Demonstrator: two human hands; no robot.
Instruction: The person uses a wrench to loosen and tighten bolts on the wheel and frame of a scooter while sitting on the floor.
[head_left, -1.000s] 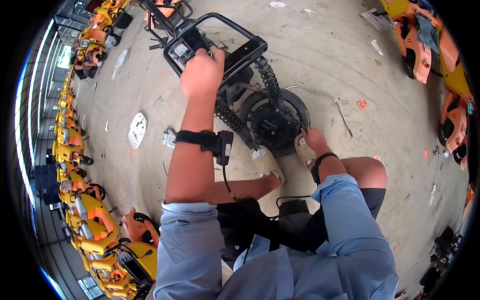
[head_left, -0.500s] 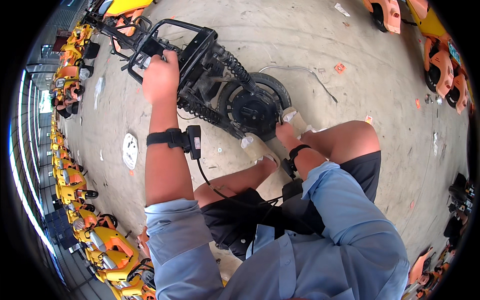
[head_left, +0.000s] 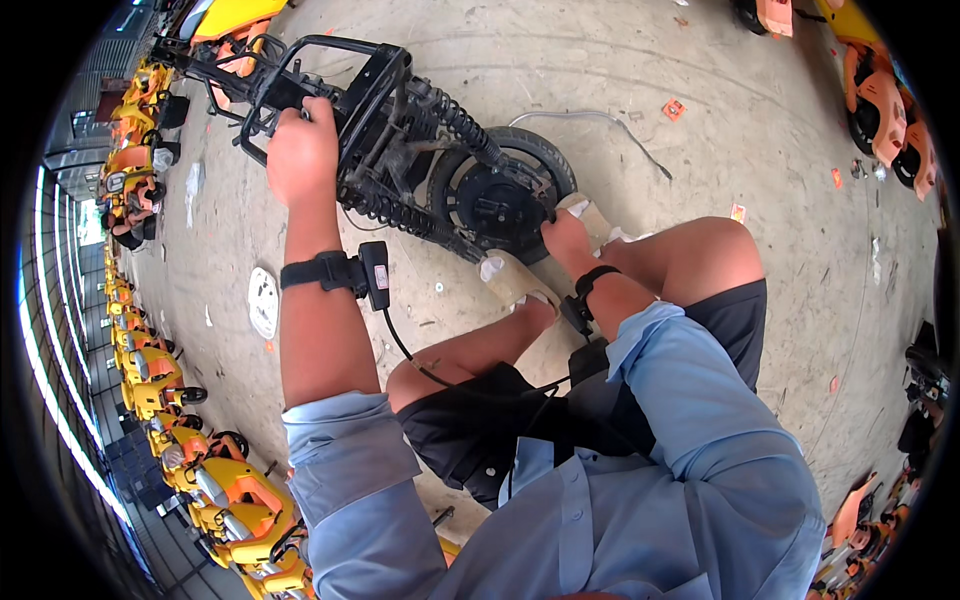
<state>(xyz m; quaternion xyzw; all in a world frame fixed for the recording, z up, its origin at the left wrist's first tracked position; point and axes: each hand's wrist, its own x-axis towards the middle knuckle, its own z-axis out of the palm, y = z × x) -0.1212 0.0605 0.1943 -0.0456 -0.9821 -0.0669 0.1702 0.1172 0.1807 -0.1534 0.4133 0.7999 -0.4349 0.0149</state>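
Observation:
A black stripped scooter frame [head_left: 371, 70] lies ahead, with two coil shock absorbers [head_left: 460, 125] running down to a wheel [head_left: 487, 208] with a black hub. My left hand [head_left: 303, 152] is closed on the frame near its tubular rack, at upper left. My right hand [head_left: 565, 235] is closed beside the wheel's hub, at the lower end of the right shock; what its fingers hold is too small to make out. My feet, in pale footwear [head_left: 510, 280], are close against the wheel.
Rows of yellow-orange scooters [head_left: 150, 360] line the left, with a person [head_left: 125, 225] among them farther back. Orange scooter parts [head_left: 878, 110] stand at right. A thin pipe or cable [head_left: 630, 135], a white panel [head_left: 263, 300] and litter lie on the concrete floor.
The frame and both my hands now appear farther left and higher in the view. My left hand still grips the frame, and my right hand remains by the hub.

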